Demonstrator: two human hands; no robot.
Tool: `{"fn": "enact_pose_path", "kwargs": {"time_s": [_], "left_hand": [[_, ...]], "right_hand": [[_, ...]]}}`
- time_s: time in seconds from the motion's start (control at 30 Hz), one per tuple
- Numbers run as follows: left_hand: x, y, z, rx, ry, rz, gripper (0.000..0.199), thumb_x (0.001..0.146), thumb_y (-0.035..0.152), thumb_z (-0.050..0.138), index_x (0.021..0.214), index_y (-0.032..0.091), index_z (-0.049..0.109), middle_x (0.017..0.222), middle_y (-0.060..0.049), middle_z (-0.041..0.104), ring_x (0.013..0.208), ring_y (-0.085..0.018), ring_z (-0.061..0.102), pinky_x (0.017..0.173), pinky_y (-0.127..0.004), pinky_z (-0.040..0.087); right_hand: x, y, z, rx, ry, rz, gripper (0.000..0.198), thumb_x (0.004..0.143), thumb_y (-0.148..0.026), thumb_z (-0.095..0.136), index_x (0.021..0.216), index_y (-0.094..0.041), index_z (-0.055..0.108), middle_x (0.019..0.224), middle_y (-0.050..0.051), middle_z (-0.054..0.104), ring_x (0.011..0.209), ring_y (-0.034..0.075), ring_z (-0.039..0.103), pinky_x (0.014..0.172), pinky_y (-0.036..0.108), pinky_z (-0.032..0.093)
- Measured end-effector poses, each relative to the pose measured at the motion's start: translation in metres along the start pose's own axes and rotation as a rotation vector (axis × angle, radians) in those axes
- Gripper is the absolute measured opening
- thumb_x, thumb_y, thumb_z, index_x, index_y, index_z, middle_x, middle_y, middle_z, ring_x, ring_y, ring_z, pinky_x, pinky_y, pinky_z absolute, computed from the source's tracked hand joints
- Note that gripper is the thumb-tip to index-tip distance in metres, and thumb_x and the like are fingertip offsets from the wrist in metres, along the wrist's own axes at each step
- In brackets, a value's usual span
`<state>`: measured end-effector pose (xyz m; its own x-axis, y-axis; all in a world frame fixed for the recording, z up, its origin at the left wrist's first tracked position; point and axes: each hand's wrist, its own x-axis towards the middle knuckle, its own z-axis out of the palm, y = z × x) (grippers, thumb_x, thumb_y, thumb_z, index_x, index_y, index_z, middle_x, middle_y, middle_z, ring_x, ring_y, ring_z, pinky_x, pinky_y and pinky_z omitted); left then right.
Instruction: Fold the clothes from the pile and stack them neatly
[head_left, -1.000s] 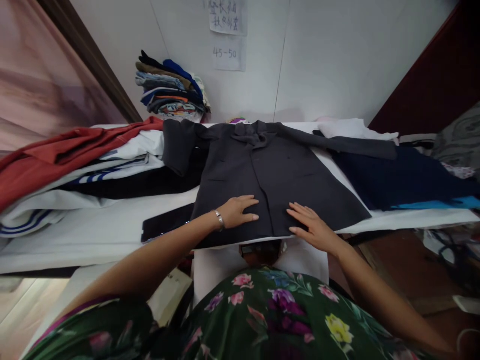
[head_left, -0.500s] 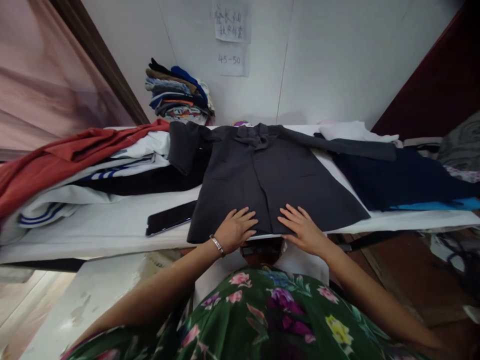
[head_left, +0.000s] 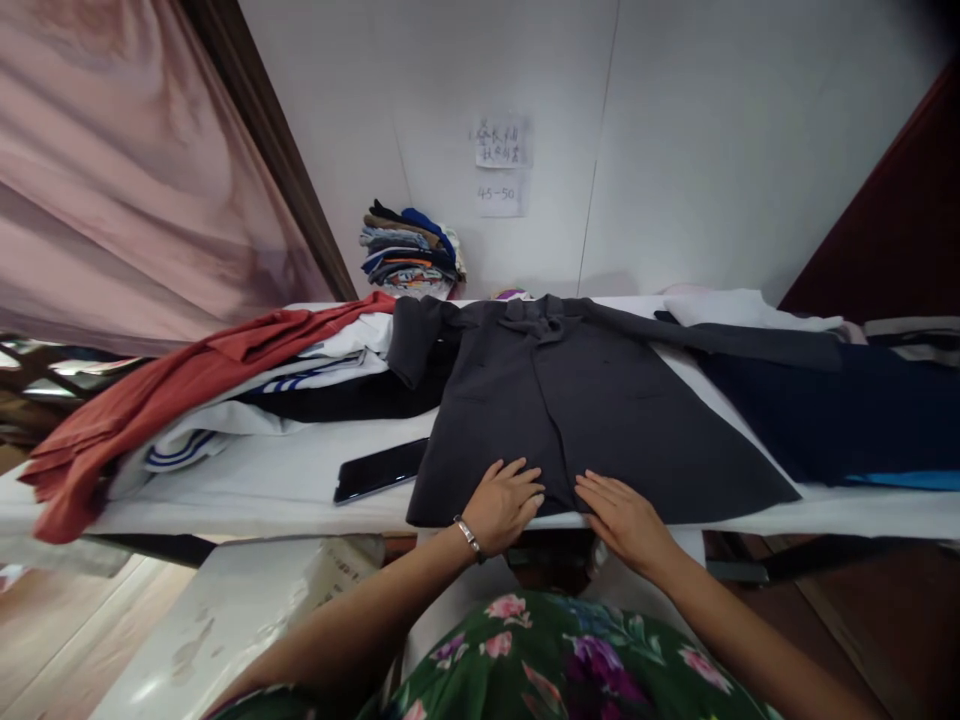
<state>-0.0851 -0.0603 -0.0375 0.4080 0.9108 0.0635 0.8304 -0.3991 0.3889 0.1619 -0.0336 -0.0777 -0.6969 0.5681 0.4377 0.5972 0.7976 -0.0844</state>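
Observation:
A dark grey jacket (head_left: 517,400) lies spread on the white-covered table (head_left: 300,455), collar at the far side and hem along the near edge. Its right-hand sleeve stretches out over navy clothing; the left-hand sleeve is bent back beside the collar. My left hand (head_left: 504,505), with a bracelet at the wrist, rests flat on the hem left of the front opening. On the other side of that opening my right hand (head_left: 619,510) lies on the hem, fingers stretched out. Neither hand grips the cloth.
A black phone (head_left: 381,470) lies left of the jacket. Red clothing (head_left: 202,370) and white striped clothing (head_left: 217,435) cover the table's left side. Navy clothing (head_left: 840,410) lies at right. A folded clothes stack (head_left: 412,250) stands by the wall under paper signs (head_left: 501,165).
The head view has tilted up and turned left, so everything sits lower and further right. Both hands stay on the hem, with the right hand's fingers closer together.

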Motion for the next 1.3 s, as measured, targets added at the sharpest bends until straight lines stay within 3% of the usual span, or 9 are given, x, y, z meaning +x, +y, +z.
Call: {"fn": "enact_pose_path", "kwargs": {"time_s": [0.2, 0.3, 0.43, 0.63, 0.77, 0.97, 1.1, 1.3], "left_hand": [[0.03, -0.009, -0.029, -0.011, -0.031, 0.098, 0.044, 0.095, 0.046, 0.032, 0.114, 0.023, 0.064, 0.122, -0.006, 0.064, 0.121, -0.019, 0.053, 0.102, -0.037, 0.038], [0.066, -0.009, -0.028, 0.098, -0.031, 0.139, 0.05, 0.092, 0.051, 0.037, 0.129, 0.021, 0.053, 0.14, -0.01, 0.049, 0.131, -0.024, 0.042, 0.107, -0.045, 0.033], [0.118, -0.019, -0.009, 0.173, -0.13, 0.249, 0.062, 0.089, 0.059, 0.036, 0.139, 0.023, 0.04, 0.152, -0.009, 0.029, 0.141, -0.025, 0.021, 0.112, -0.052, 0.019], [0.172, -0.069, -0.009, 0.21, -0.198, -0.052, 0.076, 0.084, 0.071, 0.023, 0.146, 0.027, 0.027, 0.156, -0.002, 0.02, 0.143, -0.024, 0.014, 0.114, -0.054, 0.011], [0.189, -0.1, -0.022, 0.29, -0.158, -0.187, 0.079, 0.083, 0.072, 0.017, 0.146, 0.025, 0.028, 0.155, -0.004, 0.022, 0.143, -0.025, 0.015, 0.114, -0.053, 0.01], [0.221, -0.132, -0.036, 0.37, -0.048, -0.305, 0.078, 0.084, 0.068, 0.016, 0.145, 0.021, 0.033, 0.155, -0.007, 0.021, 0.143, -0.029, 0.009, 0.112, -0.057, -0.001], [0.24, -0.157, -0.047, 0.384, -0.036, -0.374, 0.078, 0.084, 0.068, 0.02, 0.145, 0.022, 0.032, 0.155, -0.006, 0.022, 0.143, -0.028, 0.01, 0.113, -0.055, 0.001], [0.243, -0.2, -0.06, 0.353, -0.056, -0.543, 0.079, 0.084, 0.067, 0.019, 0.144, 0.017, 0.033, 0.154, -0.011, 0.025, 0.141, -0.03, 0.021, 0.113, -0.047, 0.017]], "right_hand": [[0.001, 0.001, 0.0, 0.019, 0.04, -0.019, 0.037, 0.087, -0.01, 0.04, 0.118, -0.014, 0.059, 0.12, 0.011, 0.065, 0.116, 0.022, 0.058, 0.094, 0.04, 0.052], [0.0, 0.0, 0.001, 0.015, 0.059, -0.012, 0.036, 0.087, -0.01, 0.04, 0.117, -0.015, 0.059, 0.12, 0.01, 0.065, 0.116, 0.021, 0.058, 0.094, 0.039, 0.052], [-0.002, -0.001, 0.002, -0.003, 0.104, -0.023, 0.035, 0.086, -0.01, 0.039, 0.115, -0.014, 0.06, 0.117, 0.011, 0.067, 0.112, 0.021, 0.06, 0.091, 0.038, 0.053], [-0.004, 0.001, 0.003, 0.013, 0.145, -0.052, 0.035, 0.084, -0.009, 0.042, 0.116, -0.014, 0.059, 0.116, 0.011, 0.067, 0.111, 0.02, 0.061, 0.09, 0.036, 0.054], [-0.005, 0.001, 0.004, 0.07, 0.16, -0.03, 0.041, 0.081, -0.005, 0.044, 0.118, -0.016, 0.058, 0.117, 0.009, 0.067, 0.112, 0.02, 0.061, 0.092, 0.036, 0.053], [-0.005, 0.002, 0.003, 0.099, 0.185, -0.028, 0.045, 0.079, -0.006, 0.046, 0.121, -0.019, 0.057, 0.117, 0.008, 0.067, 0.111, 0.02, 0.061, 0.091, 0.035, 0.054], [-0.009, 0.006, 0.008, 0.088, 0.167, -0.046, 0.061, 0.078, -0.006, 0.045, 0.137, -0.022, 0.044, 0.121, 0.006, 0.065, 0.112, 0.021, 0.06, 0.089, 0.035, 0.055], [-0.022, 0.009, 0.024, 0.03, 0.093, 0.006, 0.083, 0.075, -0.009, 0.045, 0.149, -0.033, 0.015, 0.128, -0.002, 0.058, 0.113, 0.023, 0.057, 0.089, 0.035, 0.057]]}}
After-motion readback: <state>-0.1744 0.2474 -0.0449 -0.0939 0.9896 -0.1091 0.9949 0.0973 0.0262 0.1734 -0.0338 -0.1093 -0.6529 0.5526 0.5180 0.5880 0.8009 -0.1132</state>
